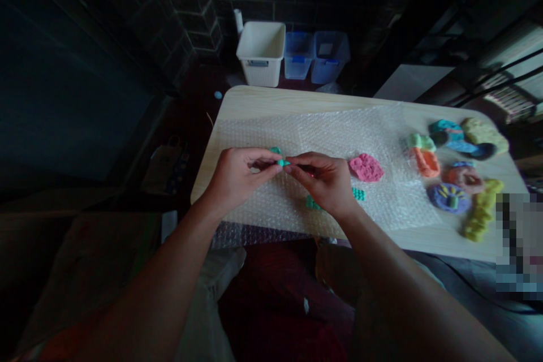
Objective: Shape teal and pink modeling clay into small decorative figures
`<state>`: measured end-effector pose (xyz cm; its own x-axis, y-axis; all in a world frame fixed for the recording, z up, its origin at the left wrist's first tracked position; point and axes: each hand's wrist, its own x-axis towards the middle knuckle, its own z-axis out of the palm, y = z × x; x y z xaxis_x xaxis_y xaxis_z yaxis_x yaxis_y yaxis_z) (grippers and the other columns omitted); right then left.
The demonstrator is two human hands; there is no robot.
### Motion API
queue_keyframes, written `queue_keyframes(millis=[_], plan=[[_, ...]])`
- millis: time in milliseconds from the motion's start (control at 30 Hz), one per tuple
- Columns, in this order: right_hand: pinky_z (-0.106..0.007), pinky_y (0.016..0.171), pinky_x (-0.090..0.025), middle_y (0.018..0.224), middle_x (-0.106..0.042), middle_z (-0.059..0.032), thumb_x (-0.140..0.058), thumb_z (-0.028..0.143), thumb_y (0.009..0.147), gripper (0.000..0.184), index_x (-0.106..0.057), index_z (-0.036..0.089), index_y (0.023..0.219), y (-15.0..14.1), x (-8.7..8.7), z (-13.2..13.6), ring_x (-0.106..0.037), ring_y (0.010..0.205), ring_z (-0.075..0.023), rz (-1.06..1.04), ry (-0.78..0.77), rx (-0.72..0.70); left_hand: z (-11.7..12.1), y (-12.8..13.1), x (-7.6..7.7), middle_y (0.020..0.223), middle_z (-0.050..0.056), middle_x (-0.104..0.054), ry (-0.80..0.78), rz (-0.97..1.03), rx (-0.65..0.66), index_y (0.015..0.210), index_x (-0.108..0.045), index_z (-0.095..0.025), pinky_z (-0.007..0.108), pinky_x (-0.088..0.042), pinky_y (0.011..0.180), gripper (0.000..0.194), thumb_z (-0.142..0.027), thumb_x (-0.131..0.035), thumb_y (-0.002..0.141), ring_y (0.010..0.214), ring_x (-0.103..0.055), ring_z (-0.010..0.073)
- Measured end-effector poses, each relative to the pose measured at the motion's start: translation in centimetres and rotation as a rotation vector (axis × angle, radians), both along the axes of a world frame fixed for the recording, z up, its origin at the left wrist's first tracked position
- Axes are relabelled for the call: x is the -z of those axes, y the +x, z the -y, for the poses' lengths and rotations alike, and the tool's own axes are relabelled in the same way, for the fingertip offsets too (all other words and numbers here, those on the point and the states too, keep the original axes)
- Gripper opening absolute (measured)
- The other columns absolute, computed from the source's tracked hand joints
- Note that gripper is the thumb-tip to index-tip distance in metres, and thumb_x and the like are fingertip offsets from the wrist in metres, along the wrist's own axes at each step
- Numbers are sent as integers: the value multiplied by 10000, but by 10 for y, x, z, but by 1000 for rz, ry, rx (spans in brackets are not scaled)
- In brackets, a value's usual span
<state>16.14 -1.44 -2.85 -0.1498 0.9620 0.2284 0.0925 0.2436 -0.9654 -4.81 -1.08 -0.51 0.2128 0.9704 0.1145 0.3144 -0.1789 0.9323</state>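
Over the bubble wrap (271, 218), my left hand (237, 178) and my right hand (328, 181) meet fingertip to fingertip. Both pinch a small green piece of modelling clay (281, 163) between thumb and fingers. Just behind the left fingertips shows another green clay lump (275, 150), partly hidden. A bumpy green clay piece (358, 194) lies to the right of my right wrist, and a second green piece (313, 202) sits under that hand, partly covered. A knobbly pink clay shape (367, 168) rests beyond the right hand; a bit of reddish stuff shows beneath its fingers.
Several coloured clay shapes stand at the table's right end, among them a purple disc (450, 198), an orange-and-green piece (426, 162) and a yellow strip (483, 209). Beyond the wooden table (250, 96) are a white bin (262, 70) and two blue tubs (298, 56).
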Motion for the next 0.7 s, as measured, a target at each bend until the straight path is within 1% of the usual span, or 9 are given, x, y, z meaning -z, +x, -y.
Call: queue_keyframes(millis=[133, 300, 500, 700], plan=[[-373, 749, -610, 959, -857, -61, -879, 290, 888, 115, -895, 271, 1001, 0, 1, 0, -778, 845, -214, -13, 21, -7, 0, 0, 0, 1039, 82, -866, 5, -9, -6, 1056, -868, -203, 332, -683, 817, 197, -283, -820, 883, 914, -824, 232], [-366, 732, -606, 964, -853, -66, -861, 294, 902, 125, -893, 260, 1018, 1, 2, 0, -773, 846, -213, 12, 22, -9, 0, -1, 2, 1039, 79, -867, 11, -3, 6, 1064, -868, -198, 321, -680, 820, 199, -275, -823, 886, 908, -826, 226], [-336, 715, -607, 960, -852, -67, -837, 283, 911, 135, -892, 240, 1028, 1, 6, -1, -771, 835, -199, 31, 58, -21, 0, -1, 2, 997, 75, -869, 54, -10, 14, 1041, -871, -192, 298, -676, 773, 181, -254, -827, 877, 854, -828, 216], [-337, 706, -596, 953, -854, -72, -842, 251, 902, 126, -889, 231, 1017, 1, 4, -1, -774, 828, -201, 34, 57, -17, 0, -1, 0, 992, 72, -869, 54, -2, 15, 1036, -871, -197, 287, -672, 754, 171, -232, -828, 874, 851, -829, 214]])
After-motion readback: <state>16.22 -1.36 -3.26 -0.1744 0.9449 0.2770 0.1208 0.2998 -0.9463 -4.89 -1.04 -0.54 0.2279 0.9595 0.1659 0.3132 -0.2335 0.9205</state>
